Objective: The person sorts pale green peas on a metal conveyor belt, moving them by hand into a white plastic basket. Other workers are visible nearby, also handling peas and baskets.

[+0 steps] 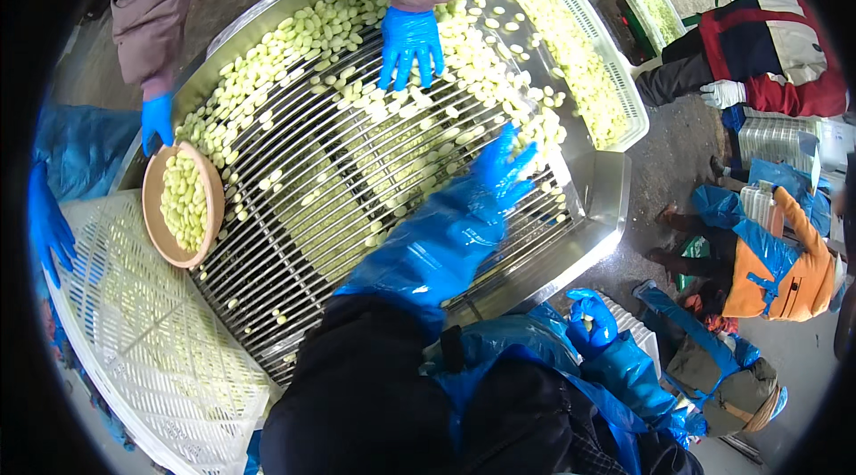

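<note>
My left hand (505,167), in a blue glove and blue plastic sleeve, reaches over the right part of a metal rod grate (307,207). Its fingers are spread, slightly blurred, among pale green oval pieces (468,54), beans or grapes. Nearer my body, outside the grate's metal rim, my right hand (592,321), also gloved in blue, is curled around a few small pale pieces. More pieces are heaped along the grate's far side. A brown bowl (214,194) of green pieces rests at the grate's left edge.
Opposite, a co-worker in mauve sleeves has one gloved hand (157,122) at the bowl's rim, another (410,47) on the grate. A further gloved hand (52,228) shows far left. White perforated crates (638,107) (154,334) flank the grate. Several people work at right.
</note>
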`<state>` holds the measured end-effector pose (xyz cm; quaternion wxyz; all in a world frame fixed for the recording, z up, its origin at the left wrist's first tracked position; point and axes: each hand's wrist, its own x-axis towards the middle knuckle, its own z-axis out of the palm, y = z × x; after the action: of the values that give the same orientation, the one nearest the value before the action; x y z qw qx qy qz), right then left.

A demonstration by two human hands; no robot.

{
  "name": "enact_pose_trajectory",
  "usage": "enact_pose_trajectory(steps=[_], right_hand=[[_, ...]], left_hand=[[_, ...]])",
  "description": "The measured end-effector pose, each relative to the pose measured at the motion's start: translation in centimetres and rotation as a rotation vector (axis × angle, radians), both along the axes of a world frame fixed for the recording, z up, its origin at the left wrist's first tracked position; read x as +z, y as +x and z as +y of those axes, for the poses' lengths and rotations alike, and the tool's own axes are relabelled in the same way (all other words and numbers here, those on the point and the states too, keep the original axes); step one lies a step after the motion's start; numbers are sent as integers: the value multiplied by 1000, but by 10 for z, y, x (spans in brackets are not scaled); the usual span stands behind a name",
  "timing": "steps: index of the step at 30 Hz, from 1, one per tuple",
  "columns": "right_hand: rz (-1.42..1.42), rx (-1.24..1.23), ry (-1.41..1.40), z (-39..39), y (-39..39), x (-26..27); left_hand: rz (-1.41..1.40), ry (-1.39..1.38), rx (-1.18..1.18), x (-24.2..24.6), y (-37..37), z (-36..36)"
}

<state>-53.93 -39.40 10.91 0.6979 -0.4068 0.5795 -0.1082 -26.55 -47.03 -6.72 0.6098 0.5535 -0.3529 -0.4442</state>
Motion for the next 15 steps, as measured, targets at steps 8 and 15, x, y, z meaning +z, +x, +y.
enact_pose_trajectory(steps=[8,15], right_hand=[[-229,-21,136,-8,-4,-15],[-304,-72,139,3,-20,-18]], left_hand=[[-1405,1109,283,2,143,202],[-956,195,168,-20,-14,59]])
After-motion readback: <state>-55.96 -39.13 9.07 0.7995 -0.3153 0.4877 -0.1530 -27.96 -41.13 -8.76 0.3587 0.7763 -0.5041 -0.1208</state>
